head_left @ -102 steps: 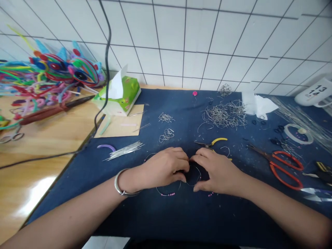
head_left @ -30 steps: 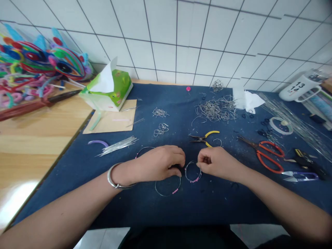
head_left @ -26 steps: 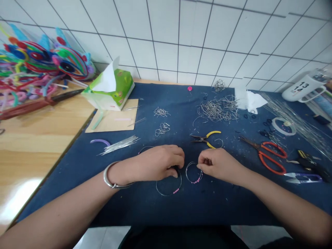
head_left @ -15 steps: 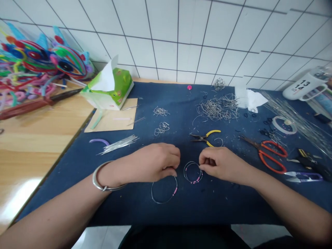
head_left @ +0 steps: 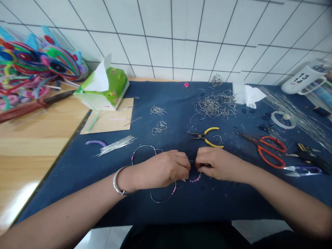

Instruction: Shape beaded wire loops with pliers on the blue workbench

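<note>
Our right hand (head_left: 218,164) pinches the small beaded ring (head_left: 195,179) around 3 o'clock; our left hand (head_left: 171,168) curls at 9 (grip's hidden, can't tell).

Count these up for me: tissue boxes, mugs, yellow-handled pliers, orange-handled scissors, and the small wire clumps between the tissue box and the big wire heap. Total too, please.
Tissue box: 1
Mug: 1
Yellow-handled pliers: 1
Orange-handled scissors: 1
Small wire clumps: 2
Total: 6

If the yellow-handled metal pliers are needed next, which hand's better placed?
Right, probably: the right hand is beside the handles of the yellow-handled metal pliers; the left hand is farther away.
</note>
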`<state>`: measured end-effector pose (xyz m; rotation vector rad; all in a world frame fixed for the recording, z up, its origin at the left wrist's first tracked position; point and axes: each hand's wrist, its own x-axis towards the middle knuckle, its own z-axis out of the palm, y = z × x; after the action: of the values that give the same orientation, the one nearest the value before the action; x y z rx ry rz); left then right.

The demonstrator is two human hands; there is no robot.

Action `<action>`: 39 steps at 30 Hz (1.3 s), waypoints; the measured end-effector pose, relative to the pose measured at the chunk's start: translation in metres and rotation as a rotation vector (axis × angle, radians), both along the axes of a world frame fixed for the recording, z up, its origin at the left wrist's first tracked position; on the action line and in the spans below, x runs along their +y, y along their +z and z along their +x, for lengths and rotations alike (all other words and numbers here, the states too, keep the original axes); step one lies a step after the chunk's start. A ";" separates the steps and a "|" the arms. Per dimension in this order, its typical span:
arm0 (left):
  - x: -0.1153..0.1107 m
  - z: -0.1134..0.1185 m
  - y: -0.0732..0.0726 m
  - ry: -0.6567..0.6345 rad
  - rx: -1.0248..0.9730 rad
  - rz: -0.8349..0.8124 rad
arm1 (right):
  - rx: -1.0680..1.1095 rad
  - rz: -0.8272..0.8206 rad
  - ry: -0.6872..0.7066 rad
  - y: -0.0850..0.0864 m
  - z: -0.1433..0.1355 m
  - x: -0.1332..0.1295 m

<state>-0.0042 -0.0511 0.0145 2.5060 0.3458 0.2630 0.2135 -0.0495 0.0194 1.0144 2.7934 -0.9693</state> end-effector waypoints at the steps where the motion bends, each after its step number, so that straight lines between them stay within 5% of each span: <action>1: 0.000 0.000 0.000 -0.001 0.003 -0.009 | 0.000 0.002 0.005 0.000 0.000 0.000; 13: -0.003 0.001 0.002 0.012 0.070 -0.048 | 0.015 -0.004 0.026 0.002 0.000 -0.001; 21: 0.006 -0.006 -0.001 0.148 -0.105 -0.119 | 0.045 -0.280 -0.028 0.014 0.014 0.014; 25: 0.005 -0.007 -0.004 0.305 -0.045 -0.021 | -0.030 -0.146 -0.077 0.015 0.013 0.011; 31: -0.008 0.003 -0.009 0.322 0.035 0.030 | -0.173 0.155 -0.047 0.005 0.000 -0.006; 39: -0.009 0.005 -0.010 0.311 0.031 0.004 | -0.167 0.204 -0.042 0.002 -0.002 -0.007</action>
<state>0.0006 -0.0600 0.0042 2.4554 0.7500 0.3473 0.2111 -0.0563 0.0213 1.1218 2.7833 -0.5798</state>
